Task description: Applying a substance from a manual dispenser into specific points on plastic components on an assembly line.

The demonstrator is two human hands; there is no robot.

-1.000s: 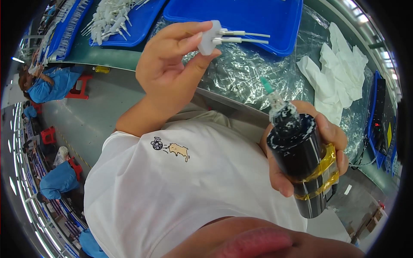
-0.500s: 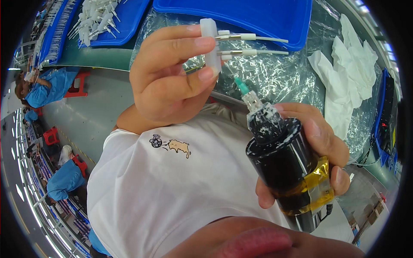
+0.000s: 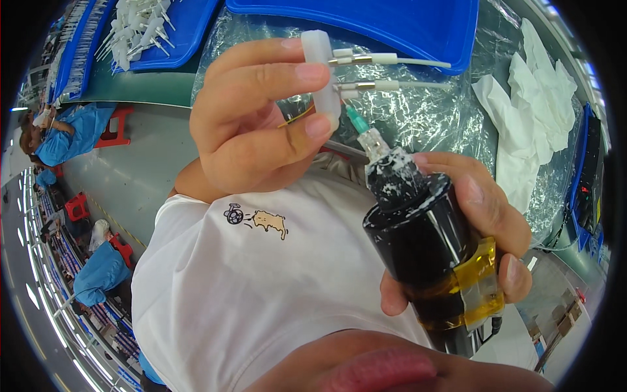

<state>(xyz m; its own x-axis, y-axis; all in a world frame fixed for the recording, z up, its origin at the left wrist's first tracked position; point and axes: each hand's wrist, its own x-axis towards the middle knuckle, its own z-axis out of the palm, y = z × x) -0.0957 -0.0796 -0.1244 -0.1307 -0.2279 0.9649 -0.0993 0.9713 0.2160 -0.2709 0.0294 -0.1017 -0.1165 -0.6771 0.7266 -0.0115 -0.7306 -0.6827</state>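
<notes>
Between the fingertips and thumb of my left hand (image 3: 255,121) is a white plastic block (image 3: 318,75). Two white leads (image 3: 375,59) with metal sleeves stick out of its right side. A thin yellowish wire (image 3: 297,117) shows between that hand's fingers. My right hand (image 3: 486,209) is wrapped round a black cylindrical glue dispenser (image 3: 415,235), its nose smeared with white paste and its body bound with amber tape. The dispenser's green needle tip (image 3: 357,120) points up and left, close beside the block's lower lead; whether it touches cannot be made out.
Beyond my hands lies a blue tray (image 3: 366,19) on clear plastic film (image 3: 431,124). Another blue tray (image 3: 186,49) at the far left bears a heap of white leaded parts (image 3: 139,32). Crumpled white cloth (image 3: 522,124) lies to the right. People in blue sit near red stools (image 3: 114,127).
The dispenser has shifted slightly left and up, bringing its needle closer to the block's lower lead. The block has turned a little, and the yellowish wire now shows more.
</notes>
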